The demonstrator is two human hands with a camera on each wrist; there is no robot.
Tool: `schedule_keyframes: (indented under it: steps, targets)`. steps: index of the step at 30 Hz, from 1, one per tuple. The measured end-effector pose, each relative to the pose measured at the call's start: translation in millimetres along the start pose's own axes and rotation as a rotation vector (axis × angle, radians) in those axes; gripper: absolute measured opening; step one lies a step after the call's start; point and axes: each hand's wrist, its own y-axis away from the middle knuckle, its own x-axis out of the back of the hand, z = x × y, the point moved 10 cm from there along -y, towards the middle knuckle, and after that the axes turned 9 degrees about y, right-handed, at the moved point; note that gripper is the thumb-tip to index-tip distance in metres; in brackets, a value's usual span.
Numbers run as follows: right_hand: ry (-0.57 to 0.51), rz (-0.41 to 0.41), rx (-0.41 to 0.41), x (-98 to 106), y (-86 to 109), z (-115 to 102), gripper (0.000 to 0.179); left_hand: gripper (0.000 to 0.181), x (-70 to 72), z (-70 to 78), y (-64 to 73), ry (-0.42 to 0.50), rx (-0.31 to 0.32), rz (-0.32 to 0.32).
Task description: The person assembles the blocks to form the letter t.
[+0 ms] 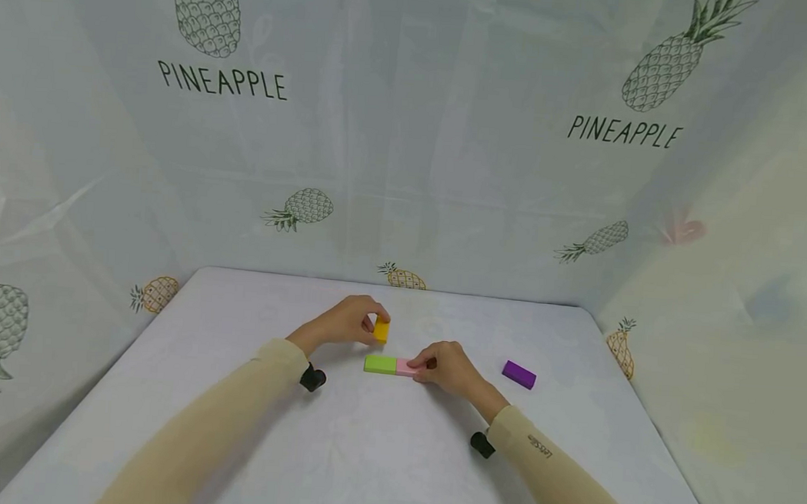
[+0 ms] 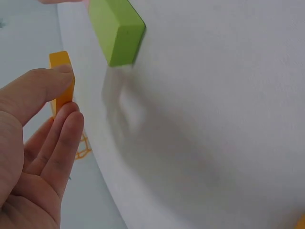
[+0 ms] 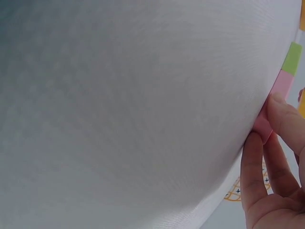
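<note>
Your left hand (image 1: 343, 327) pinches the small yellow rectangular block (image 1: 381, 330) between thumb and fingertips, lifted just above and behind the lying row; the left wrist view shows the thumb on one face and the fingers on the other, so the block stands on end in the grip.

Your right hand (image 1: 450, 368) rests fingertips on the pink rectangular block (image 1: 406, 367), pinching its end, apparently to steady it. That pink block lies flat on the white cloth-covered counter (image 1: 377, 451), end touching the green rectangular block (image 1: 380, 364), the two forming one line.

A purple rectangular block (image 1: 518, 374) lies flat, apart to the right, untouched.

Count: four blocks, one each of yellow, green, pink, purple. Two hands, both occupied.
</note>
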Motion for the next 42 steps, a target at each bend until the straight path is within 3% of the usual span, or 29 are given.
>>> schedule_keyframes:
  steps: [14, 22, 30, 42]
  targets:
    - [0.006, 0.003, 0.025, -1, -0.4, -1, 0.019, 0.043, -25.8, 1.2, -16.4, 0.002, 0.004, -0.021]
    - [0.001, 0.006, 0.027, 0, 1.5, 0, 0.018, 0.042, -37.4, -5.4, -26.2, -0.009, 0.042, -0.035]
    - [0.005, 0.006, 0.036, 0, 0.6, -2, 0.018, 0.041, -41.0, -11.7, -29.5, -0.043, 0.055, -0.031]
    - [0.005, 0.015, 0.032, 2, 0.0, -1, 0.018, 0.039, -42.1, -7.0, -28.5, -0.053, 0.047, -0.044]
